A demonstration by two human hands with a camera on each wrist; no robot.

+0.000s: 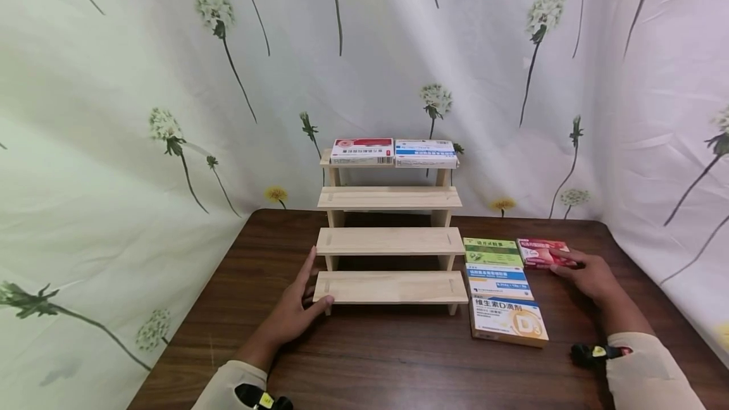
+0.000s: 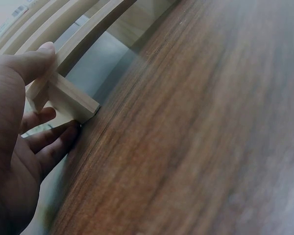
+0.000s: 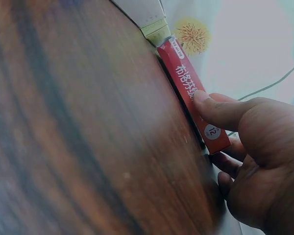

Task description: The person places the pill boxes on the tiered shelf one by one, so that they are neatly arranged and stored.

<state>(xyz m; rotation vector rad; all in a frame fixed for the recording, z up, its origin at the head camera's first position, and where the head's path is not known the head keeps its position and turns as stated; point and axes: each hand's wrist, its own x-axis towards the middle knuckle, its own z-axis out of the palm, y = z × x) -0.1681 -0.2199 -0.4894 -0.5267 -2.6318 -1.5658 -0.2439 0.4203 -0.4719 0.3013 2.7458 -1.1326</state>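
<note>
A stepped wooden stand [image 1: 390, 241] has four tiers on a dark wood table. My left hand [image 1: 293, 312] rests against the stand's left end, its thumb on the lowest step and a straight index finger along the side. In the left wrist view, other fingers touch near the stand's leg [image 2: 71, 100]. At the right, my right hand [image 1: 589, 276] pinches a red medicine box [image 1: 538, 252] by its right end. The right wrist view shows the thumb on the red box's long printed side [image 3: 183, 81]; some fingers are partly hidden behind it.
A white-and-red box [image 1: 362, 151] and a white-and-blue box [image 1: 426, 153] lie on the top tier. Right of the stand, a green box [image 1: 493, 252], a blue-and-white box [image 1: 498, 281] and a vitamin D box [image 1: 508, 320] form a column. Flower-printed cloth [image 1: 364, 81] hangs behind.
</note>
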